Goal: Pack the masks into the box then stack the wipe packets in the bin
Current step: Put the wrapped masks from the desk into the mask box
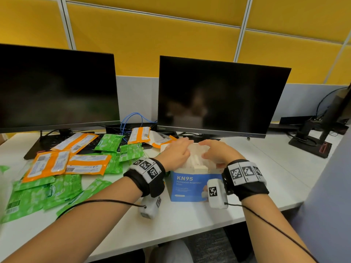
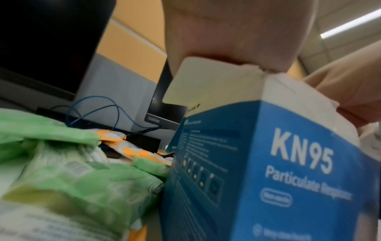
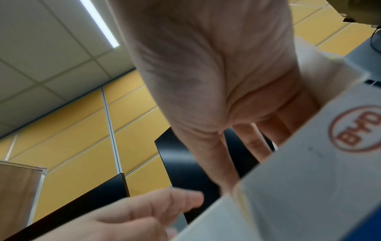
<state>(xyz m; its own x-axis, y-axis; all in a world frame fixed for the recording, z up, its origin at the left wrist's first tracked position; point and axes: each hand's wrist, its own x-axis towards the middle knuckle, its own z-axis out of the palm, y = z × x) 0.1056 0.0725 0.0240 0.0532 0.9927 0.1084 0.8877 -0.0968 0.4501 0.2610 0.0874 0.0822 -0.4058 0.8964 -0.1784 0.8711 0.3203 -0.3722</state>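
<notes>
A blue KN95 box (image 1: 191,186) stands open near the desk's front edge. White masks (image 1: 196,155) in clear wrap fill its top. My left hand (image 1: 176,152) lies flat on the masks from the left side. From the right, my right hand (image 1: 216,151) presses on them with its fingers reaching down inside the box. The right wrist view shows those fingers (image 3: 257,143) straight behind the box wall (image 3: 309,179). Neither hand grips anything. Orange wipe packets (image 1: 47,166) and green wipe packets (image 1: 57,192) lie scattered left of the box. In the left wrist view the box (image 2: 268,163) sits against green packets (image 2: 82,187).
Two dark monitors (image 1: 57,88) (image 1: 218,95) stand behind the packets and box, with a keyboard (image 1: 57,141) and blue cables (image 1: 131,120) between them. A black monitor arm base (image 1: 311,143) sits at the right. The bare white desk (image 1: 266,168) extends right of the box.
</notes>
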